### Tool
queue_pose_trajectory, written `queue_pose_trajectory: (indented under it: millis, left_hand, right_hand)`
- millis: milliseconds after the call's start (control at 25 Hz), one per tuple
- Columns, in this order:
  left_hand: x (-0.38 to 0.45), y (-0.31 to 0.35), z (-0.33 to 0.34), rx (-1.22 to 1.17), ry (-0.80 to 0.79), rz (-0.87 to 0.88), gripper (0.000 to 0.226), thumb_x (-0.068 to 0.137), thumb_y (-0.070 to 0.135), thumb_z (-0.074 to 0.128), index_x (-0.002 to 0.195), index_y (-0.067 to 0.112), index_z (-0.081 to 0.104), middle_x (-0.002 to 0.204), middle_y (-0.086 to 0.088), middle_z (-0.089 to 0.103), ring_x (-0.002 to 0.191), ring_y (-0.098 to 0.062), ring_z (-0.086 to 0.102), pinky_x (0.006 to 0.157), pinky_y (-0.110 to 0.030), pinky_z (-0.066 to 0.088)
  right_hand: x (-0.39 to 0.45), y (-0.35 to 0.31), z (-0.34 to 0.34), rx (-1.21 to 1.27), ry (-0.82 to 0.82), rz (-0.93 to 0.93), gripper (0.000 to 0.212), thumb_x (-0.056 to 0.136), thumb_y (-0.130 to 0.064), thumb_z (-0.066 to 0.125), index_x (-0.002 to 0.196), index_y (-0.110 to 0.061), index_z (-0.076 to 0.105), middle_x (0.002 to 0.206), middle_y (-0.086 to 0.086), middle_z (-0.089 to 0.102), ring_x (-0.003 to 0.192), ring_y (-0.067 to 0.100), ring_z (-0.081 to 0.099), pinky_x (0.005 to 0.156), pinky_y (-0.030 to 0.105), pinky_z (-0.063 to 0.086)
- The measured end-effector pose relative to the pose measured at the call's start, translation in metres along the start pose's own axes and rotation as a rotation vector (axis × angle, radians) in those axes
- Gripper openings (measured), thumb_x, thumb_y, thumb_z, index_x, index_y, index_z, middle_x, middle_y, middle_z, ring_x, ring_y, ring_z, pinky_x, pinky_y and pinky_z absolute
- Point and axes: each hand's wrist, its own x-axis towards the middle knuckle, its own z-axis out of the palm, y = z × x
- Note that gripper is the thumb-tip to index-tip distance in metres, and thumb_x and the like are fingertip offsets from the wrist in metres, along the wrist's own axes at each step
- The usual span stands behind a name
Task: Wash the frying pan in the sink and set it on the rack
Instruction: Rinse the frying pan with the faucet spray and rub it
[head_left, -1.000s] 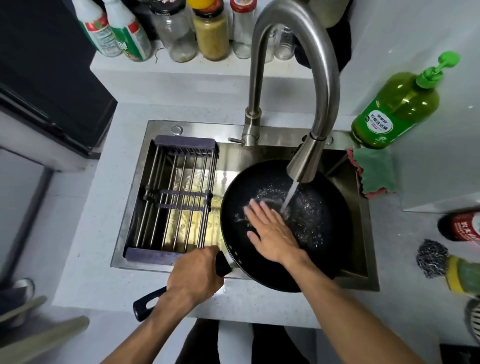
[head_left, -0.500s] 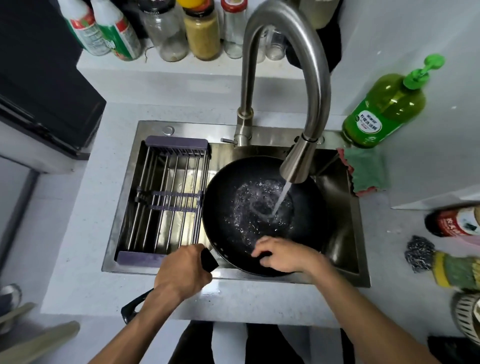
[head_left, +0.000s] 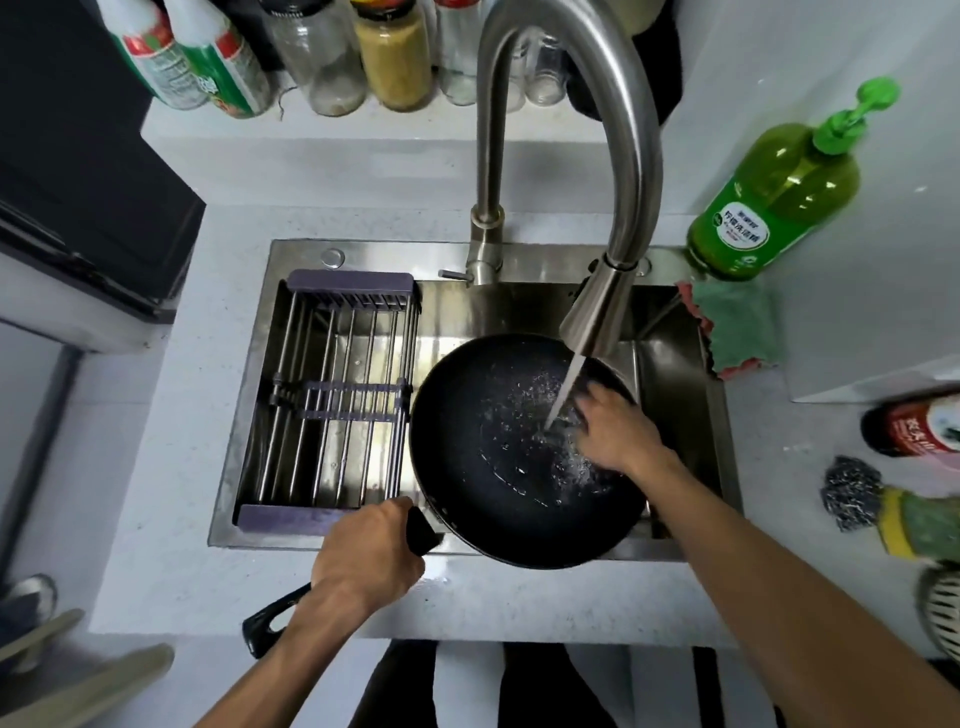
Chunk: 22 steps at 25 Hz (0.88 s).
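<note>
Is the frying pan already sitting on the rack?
No, the frying pan is under the running faucet, beside the rack, gripped by the left hand.

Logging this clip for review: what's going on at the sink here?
A person is rinsing a black frying pan in the sink under running water from the faucet. The left hand grips the pan's handle at the sink's front edge, while the right hand rubs the wet inside with bare fingers. The rack on the sink's left side holds nothing yet.
</note>
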Motion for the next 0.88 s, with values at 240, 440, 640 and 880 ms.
queue_pose_trajectory:
  millis: [240,440,640,880]
  left_hand:
    - [0.016,0.014,-0.001,0.134,0.077,0.072,0.029,0.074,0.015,0.061,0.101,0.024,0.057,0.087,0.002,0.069,0.078,-0.021,0.066,0.057,-0.028,0.04]
    - [0.021,0.021,0.002,-0.014,0.097,0.043,0.029,0.074,0.031,0.07,0.101,0.027,0.06,0.09,0.002,0.071,0.082,-0.021,0.068,0.065,-0.031,0.053]
    - [0.016,0.03,0.004,-0.052,0.095,0.022,0.036,0.076,0.04,0.075,0.101,0.022,0.057,0.092,0.001,0.07,0.08,-0.02,0.064,0.066,-0.029,0.051]
    - [0.014,0.031,-0.003,-0.153,0.058,0.007,0.032,0.077,0.045,0.072,0.095,0.022,0.058,0.089,0.003,0.068,0.078,-0.018,0.062,0.067,-0.028,0.051]
  right_hand:
    - [-0.08,-0.001,-0.028,0.424,-0.196,0.016,0.023,0.098,-0.025,0.057,0.115,-0.019,0.071,0.109,-0.003,0.071,0.097,0.015,0.065,0.092,0.033,0.051]
    - [-0.115,-0.023,-0.126,1.063,0.615,-0.187,0.056,0.09,-0.033,0.071,0.14,-0.035,0.045,0.123,-0.009,0.059,0.076,0.008,0.061,0.064,0.024,0.058]
    - [-0.092,-0.053,-0.16,0.843,0.607,-0.176,0.037,0.088,-0.046,0.07,0.093,-0.01,0.065,0.086,0.01,0.07,0.077,0.02,0.068,0.079,0.044,0.058]
    - [-0.098,-0.043,-0.137,0.741,0.359,-0.113,0.033,0.09,-0.035,0.069,0.076,-0.006,0.063,0.062,0.003,0.065,0.05,0.017,0.061,0.055,0.031,0.05]
